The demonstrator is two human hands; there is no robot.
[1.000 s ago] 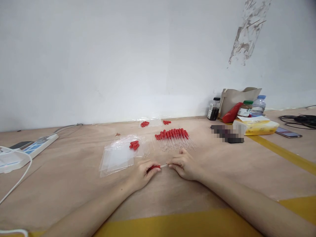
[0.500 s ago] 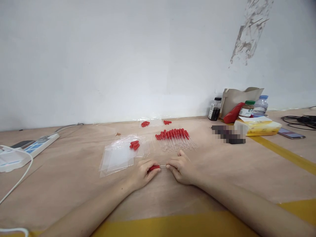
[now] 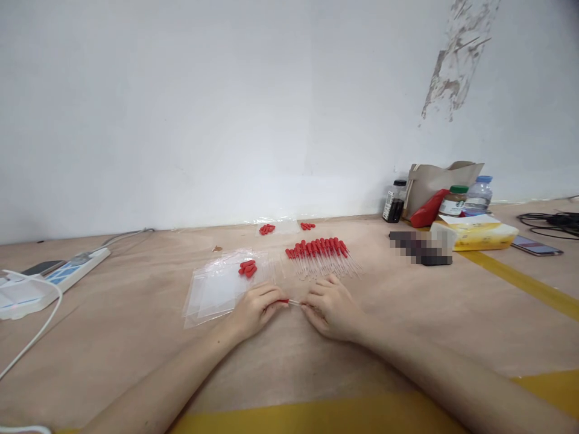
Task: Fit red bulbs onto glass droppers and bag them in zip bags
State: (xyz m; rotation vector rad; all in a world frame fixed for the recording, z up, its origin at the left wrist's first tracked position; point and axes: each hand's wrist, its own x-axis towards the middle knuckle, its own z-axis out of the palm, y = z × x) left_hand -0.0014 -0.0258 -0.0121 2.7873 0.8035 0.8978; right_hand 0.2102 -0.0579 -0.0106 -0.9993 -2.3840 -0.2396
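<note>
Just below the frame's centre, the left hand point(image 3: 257, 309) pinched a red bulb point(image 3: 284, 301), the right hand point(image 3: 332, 309) a clear tube point(image 3: 294, 302); a sideways push, I judged, might have bent the tube.

"How's the light on my feed?"

"Fairly bright, even; can't tell the source. I see soft shadow under the right forearm point(image 3: 420, 357), glare on the clear bags point(image 3: 212, 295)."

"Sharpness?"

"Thin tubes point(image 3: 323, 266) soft, edges stretched, one pixelated patch point(image 3: 420, 246)."
</note>
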